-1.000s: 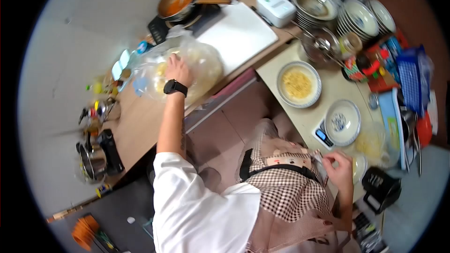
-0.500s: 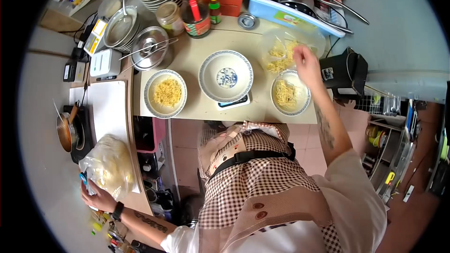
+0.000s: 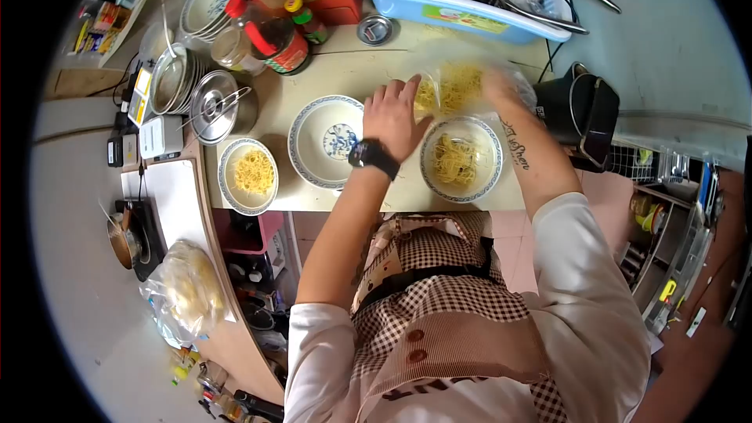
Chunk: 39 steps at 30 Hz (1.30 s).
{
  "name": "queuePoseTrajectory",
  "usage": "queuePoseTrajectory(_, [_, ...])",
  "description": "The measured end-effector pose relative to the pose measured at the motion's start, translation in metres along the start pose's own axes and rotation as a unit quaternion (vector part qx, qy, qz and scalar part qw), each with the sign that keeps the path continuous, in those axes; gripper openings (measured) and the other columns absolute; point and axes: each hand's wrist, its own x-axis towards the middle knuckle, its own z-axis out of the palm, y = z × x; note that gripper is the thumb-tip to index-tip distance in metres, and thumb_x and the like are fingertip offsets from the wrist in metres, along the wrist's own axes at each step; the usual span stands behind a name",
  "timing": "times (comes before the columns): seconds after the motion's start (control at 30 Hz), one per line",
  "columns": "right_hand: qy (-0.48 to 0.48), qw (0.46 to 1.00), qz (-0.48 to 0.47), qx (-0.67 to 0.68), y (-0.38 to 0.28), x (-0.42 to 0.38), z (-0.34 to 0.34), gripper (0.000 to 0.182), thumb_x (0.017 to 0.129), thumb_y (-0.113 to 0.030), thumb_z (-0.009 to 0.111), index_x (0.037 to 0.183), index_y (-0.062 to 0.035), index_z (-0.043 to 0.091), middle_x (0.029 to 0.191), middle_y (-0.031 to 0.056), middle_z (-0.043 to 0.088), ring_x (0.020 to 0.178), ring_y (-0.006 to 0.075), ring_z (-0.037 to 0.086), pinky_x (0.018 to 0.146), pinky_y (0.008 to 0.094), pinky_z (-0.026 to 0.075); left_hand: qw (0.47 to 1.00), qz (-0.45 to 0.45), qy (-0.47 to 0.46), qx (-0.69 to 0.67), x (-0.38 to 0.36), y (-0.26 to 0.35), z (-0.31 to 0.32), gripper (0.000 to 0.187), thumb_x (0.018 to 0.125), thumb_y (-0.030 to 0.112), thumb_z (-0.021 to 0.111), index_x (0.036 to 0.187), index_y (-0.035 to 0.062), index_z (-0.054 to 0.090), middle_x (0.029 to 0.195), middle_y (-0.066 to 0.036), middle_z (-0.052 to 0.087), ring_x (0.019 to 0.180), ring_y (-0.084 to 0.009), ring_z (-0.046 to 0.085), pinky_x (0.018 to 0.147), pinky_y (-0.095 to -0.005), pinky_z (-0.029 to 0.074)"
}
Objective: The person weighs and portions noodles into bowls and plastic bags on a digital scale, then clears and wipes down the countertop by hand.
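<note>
My left hand (image 3: 394,119), wearing a black watch, is over the right rim of the blue-patterned middle bowl (image 3: 307,145). Its fingers are stretched out, with the thumb apart, at the left edge of a clear plastic bag (image 3: 513,74) of yellow noodles (image 3: 460,86). At the bag's right side is my right hand (image 3: 500,88), blurred, its fingers hidden by the plastic. Just below the bag stands the right bowl (image 3: 427,168), with noodles (image 3: 454,160) in it. A smaller portion of noodles (image 3: 254,172) lies in the left bowl (image 3: 225,180).
A blue plastic basket (image 3: 399,4) of pans borders the table's back. Sauce bottles (image 3: 286,55), a lidded steel pot (image 3: 215,106) and stacked bowls (image 3: 211,0) stand back left. A black bin (image 3: 580,110) is at the right; another filled plastic bag (image 3: 184,286) lies lower left.
My left hand has come from the lower-left bag, where a blue item was at its fingers, to the noodle bag. My right hand has moved from above the right bowl to the bag's right side.
</note>
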Motion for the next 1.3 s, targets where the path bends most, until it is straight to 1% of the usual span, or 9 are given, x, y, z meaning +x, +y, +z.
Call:
queuePoseTrajectory(0.13, [-0.079, 0.989, 0.042, 0.117, -0.040, -0.051, -0.094, 0.054, 0.093, -0.011, 0.051, 0.146, -0.0139, 0.046, 0.149, 0.0147, 0.048, 0.138, 0.0298, 0.045, 0.112, 0.0401, 0.039, 0.996, 0.046, 0.053, -0.053, 0.024, -0.004, 0.006, 0.011, 0.085, 0.018, 0.070, 0.087, 0.0066, 0.072, 0.079, -0.012, 0.068, 0.082, -0.0294, 0.065, 0.076, -0.0408, 0.050])
queuePoseTrajectory(0.27, [-0.026, 0.951, -0.158, 0.263, -0.076, -0.083, -0.122, 0.043, 0.088, -0.003, 0.049, 0.129, -0.0076, 0.061, 0.135, 0.0207, 0.059, 0.125, 0.0365, 0.055, 0.107, 0.0419, 0.043, 0.960, -0.023, 0.067, -0.270, 0.033, -0.003, -0.014, 0.012, 0.087, 0.011, 0.072, 0.092, 0.0011, 0.068, 0.084, -0.011, 0.069, 0.079, -0.0239, 0.063, 0.074, -0.0351, 0.050])
queuePoseTrajectory(0.4, [0.125, 0.975, -0.143, 0.112, -0.075, -0.085, -0.121, 0.023, 0.080, -0.001, 0.056, 0.099, -0.0007, 0.069, 0.109, 0.0194, 0.068, 0.105, 0.0355, 0.065, 0.101, 0.0468, 0.045, 0.934, -0.047, 0.044, -0.351, 0.032, -0.008, -0.033, 0.010, 0.093, 0.009, 0.070, 0.097, 0.0001, 0.067, 0.086, -0.002, 0.068, 0.083, -0.0096, 0.060, 0.077, -0.0249, 0.048])
queuePoseTrajectory(0.5, [0.217, 0.939, -0.207, 0.167, -0.090, -0.093, -0.150, 0.023, 0.080, -0.001, 0.055, 0.099, -0.0019, 0.070, 0.103, 0.0200, 0.069, 0.107, 0.0371, 0.064, 0.100, 0.0468, 0.046, 0.919, -0.038, 0.032, -0.391, 0.029, -0.008, -0.042, 0.009, 0.094, 0.006, 0.068, 0.100, 0.0001, 0.066, 0.091, -0.001, 0.068, 0.086, -0.0093, 0.061, 0.079, -0.0247, 0.048])
queuePoseTrajectory(0.67, [-0.114, 0.983, -0.142, 0.002, -0.123, -0.075, -0.094, 0.067, 0.087, -0.032, 0.065, 0.146, -0.0129, 0.040, 0.153, 0.0237, 0.034, 0.133, 0.0399, 0.046, 0.106, 0.0480, 0.044, 0.910, -0.009, 0.011, -0.414, 0.025, 0.000, -0.043, 0.009, 0.095, 0.005, 0.067, 0.102, -0.0002, 0.065, 0.095, -0.003, 0.068, 0.091, -0.0109, 0.062, 0.083, -0.0250, 0.048])
queuePoseTrajectory(0.9, [0.011, 0.977, -0.169, 0.133, -0.108, -0.064, -0.029, 0.044, 0.089, -0.014, 0.056, 0.133, -0.0130, 0.056, 0.130, 0.0194, 0.055, 0.121, 0.0374, 0.054, 0.100, 0.0426, 0.048, 0.902, -0.033, 0.006, -0.429, 0.007, 0.000, -0.048, 0.008, 0.095, 0.005, 0.066, 0.101, -0.0005, 0.064, 0.094, -0.004, 0.069, 0.089, -0.0108, 0.062, 0.083, -0.0253, 0.048])
queuePoseTrajectory(1.1, [-0.067, 0.934, -0.173, 0.304, -0.083, -0.062, -0.108, 0.044, 0.082, -0.012, 0.067, 0.126, -0.0065, 0.062, 0.122, 0.0209, 0.065, 0.114, 0.0364, 0.061, 0.096, 0.0409, 0.049, 0.912, -0.045, 0.015, -0.408, 0.000, -0.013, -0.045, 0.009, 0.095, 0.008, 0.067, 0.099, -0.0001, 0.064, 0.090, -0.004, 0.070, 0.085, -0.0105, 0.062, 0.081, -0.0252, 0.048])
queuePoseTrajectory(1.23, [-0.018, 0.923, -0.163, 0.347, -0.086, -0.080, -0.149, 0.050, 0.078, -0.006, 0.068, 0.127, -0.0036, 0.061, 0.122, 0.0217, 0.065, 0.113, 0.0376, 0.062, 0.097, 0.0392, 0.049, 0.918, -0.064, 0.006, -0.391, -0.001, -0.011, -0.050, 0.011, 0.095, 0.009, 0.068, 0.099, -0.0005, 0.064, 0.089, -0.003, 0.069, 0.083, -0.0107, 0.061, 0.079, -0.0250, 0.048])
queuePoseTrajectory(1.3, [-0.006, 0.913, -0.174, 0.369, -0.087, -0.082, -0.149, 0.051, 0.076, 0.002, 0.066, 0.127, -0.0022, 0.061, 0.112, 0.0134, 0.070, 0.101, 0.0229, 0.067, 0.090, 0.0339, 0.051, 0.920, -0.069, 0.005, -0.386, -0.001, -0.011, -0.053, 0.011, 0.095, 0.009, 0.068, 0.099, -0.0009, 0.064, 0.089, -0.003, 0.068, 0.083, -0.0107, 0.061, 0.078, -0.0251, 0.048])
